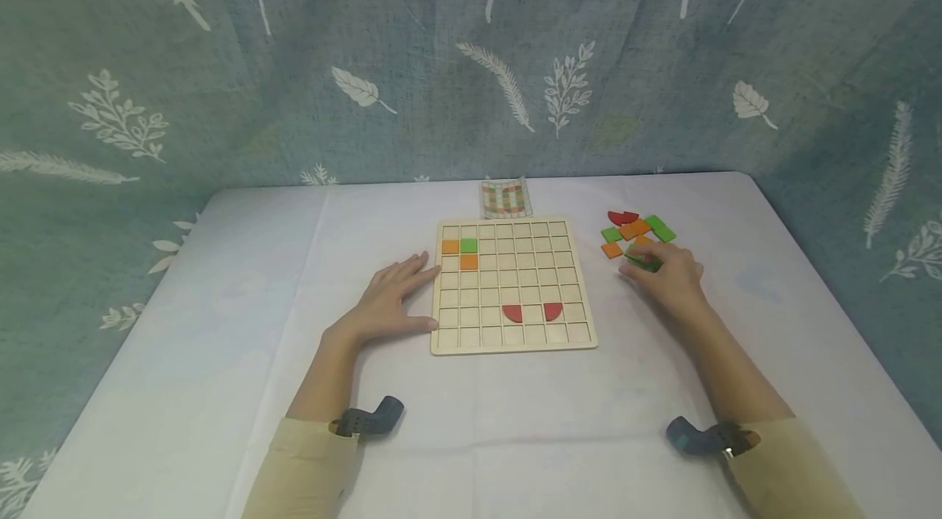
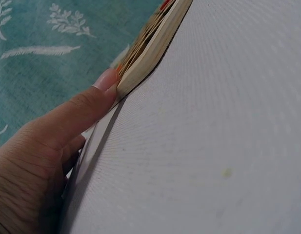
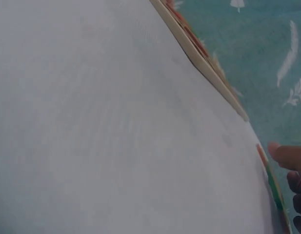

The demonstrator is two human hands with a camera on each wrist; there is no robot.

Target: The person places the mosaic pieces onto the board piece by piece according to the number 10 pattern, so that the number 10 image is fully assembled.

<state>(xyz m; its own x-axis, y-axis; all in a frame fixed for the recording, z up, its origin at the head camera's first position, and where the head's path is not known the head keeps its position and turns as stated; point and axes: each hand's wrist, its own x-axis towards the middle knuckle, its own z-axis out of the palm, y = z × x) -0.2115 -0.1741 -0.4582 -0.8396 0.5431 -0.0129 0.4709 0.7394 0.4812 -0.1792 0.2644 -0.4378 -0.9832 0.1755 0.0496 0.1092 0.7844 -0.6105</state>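
A wooden grid board (image 1: 489, 282) lies flat on the table. Two orange square tiles (image 1: 468, 262) and one green square tile (image 1: 468, 245) sit in its upper left cells, and two red quarter-circle tiles (image 1: 512, 313) in its lower part. My left hand (image 1: 390, 302) rests with spread fingers at the board's left edge, thumb tip against the rim (image 2: 126, 83). Right of the board, my right hand (image 1: 673, 278) reaches into a loose pile of tiles (image 1: 633, 230), fingers bent over a green tile (image 1: 648, 263); I cannot tell whether they pinch it.
Behind the board lies a small printed pattern card (image 1: 505, 199) with coloured squares. A white cloth covers the table (image 1: 471, 404). At the back hangs a leaf-patterned curtain (image 1: 427, 94). Red, orange and green pieces are scattered in the pile.
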